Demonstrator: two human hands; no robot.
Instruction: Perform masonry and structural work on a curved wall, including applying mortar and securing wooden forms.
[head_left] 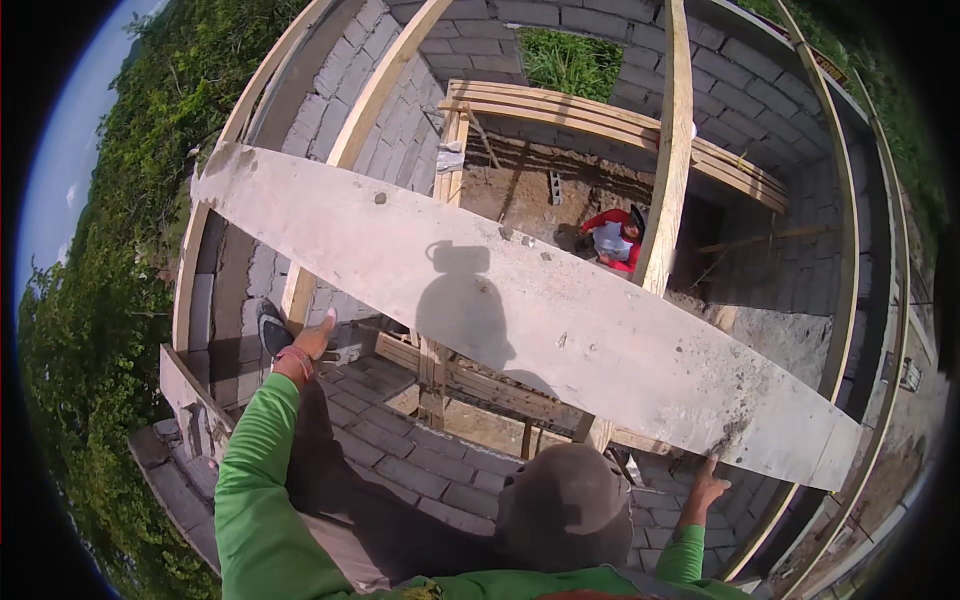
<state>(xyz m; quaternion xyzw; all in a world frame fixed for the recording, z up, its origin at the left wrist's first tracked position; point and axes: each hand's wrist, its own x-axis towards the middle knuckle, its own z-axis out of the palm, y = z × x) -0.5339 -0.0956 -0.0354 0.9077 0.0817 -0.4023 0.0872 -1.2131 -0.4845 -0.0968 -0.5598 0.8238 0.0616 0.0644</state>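
support: pale wooden beams (668, 150) | on them: long whitish board (590, 335), lying crosswise | on board: grey crumbs (736, 424)

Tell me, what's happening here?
A long pale board lies across wooden beams. The person in green sleeves has the right hand at its near edge, apparently touching it; the left hand is off the board, near a beam. Someone in red and white is below.

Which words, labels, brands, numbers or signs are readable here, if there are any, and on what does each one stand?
No text can be read.
The pale board shows stains and shadow, with no readable lettering.
The red-and-white shirt below is too small to tell.
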